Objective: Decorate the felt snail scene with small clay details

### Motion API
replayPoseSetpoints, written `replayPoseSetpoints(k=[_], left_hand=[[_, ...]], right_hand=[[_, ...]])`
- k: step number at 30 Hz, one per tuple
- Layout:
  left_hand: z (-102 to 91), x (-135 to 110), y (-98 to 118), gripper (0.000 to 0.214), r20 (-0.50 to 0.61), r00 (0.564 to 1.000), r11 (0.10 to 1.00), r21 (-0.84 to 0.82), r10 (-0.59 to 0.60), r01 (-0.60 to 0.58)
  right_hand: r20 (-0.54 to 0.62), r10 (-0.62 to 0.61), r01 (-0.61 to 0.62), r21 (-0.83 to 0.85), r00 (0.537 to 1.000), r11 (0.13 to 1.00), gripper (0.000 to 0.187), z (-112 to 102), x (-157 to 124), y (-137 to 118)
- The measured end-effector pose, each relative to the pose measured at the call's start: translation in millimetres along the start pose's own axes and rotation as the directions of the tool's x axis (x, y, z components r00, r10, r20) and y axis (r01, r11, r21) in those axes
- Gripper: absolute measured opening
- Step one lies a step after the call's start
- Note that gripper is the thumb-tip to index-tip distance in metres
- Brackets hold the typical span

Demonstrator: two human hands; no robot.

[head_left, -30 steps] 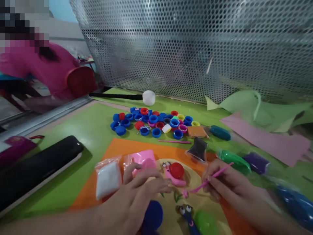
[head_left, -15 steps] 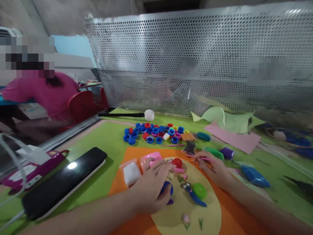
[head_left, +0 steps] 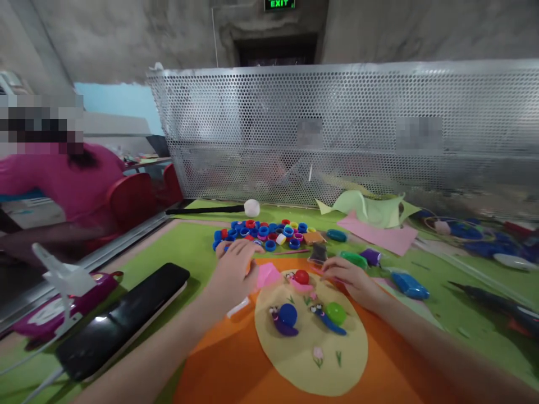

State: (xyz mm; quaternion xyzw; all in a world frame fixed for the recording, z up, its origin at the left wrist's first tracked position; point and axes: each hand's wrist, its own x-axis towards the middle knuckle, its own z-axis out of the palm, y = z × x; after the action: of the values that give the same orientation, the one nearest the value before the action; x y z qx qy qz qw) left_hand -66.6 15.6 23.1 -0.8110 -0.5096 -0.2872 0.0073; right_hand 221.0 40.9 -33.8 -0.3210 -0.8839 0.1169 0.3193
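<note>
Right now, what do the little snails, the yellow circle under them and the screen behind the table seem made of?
Snails: probably modelling clay, matte, soft rounded hand-shaped lumps.
Yellow circle: likely felt or craft foam, flat, dull, cleanly cut edge.
Screen: perforated sheet metal, silvery sheen, regular round holes.

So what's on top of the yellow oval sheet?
A red snail, a blue snail, a green snail and a small flower. The right hand covers the far right edge of the sheet.

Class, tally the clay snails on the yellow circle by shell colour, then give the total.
Red shell: 1
Blue shell: 1
Green shell: 1
Total: 3 snails
</note>
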Motion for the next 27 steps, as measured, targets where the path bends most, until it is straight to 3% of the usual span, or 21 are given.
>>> replayPoseSetpoints(k=[5,10,19,27], left_hand=[[5.7,4,-16,0.027,0.032,0.998,0.995,0.081,-0.058,0.056],[16.5,3,-22,0.018,0.113,0.99,0.991,0.113,-0.083,0.07],[25.7,2,-19,0.02,0.208,0.969,0.99,0.076,-0.13,0.117],[30.3,1,-24,0.021,0.229,0.963,0.989,-0.01,-0.143,0.149]], right_hand=[[-0.022,0.023,-0.023,-0.024,0.999,0.999,0.038,-1,-2,2],[0.013,0.005,-0.004,-0.038,1.0,0.999,0.026,-1,-1,0],[0.07,0.015,-0.007,-0.11,0.997,0.994,0.01,0,-1,0],[0.102,-0.005,0.022,-0.166,0.995,0.986,0.011,-1,1,-6]])
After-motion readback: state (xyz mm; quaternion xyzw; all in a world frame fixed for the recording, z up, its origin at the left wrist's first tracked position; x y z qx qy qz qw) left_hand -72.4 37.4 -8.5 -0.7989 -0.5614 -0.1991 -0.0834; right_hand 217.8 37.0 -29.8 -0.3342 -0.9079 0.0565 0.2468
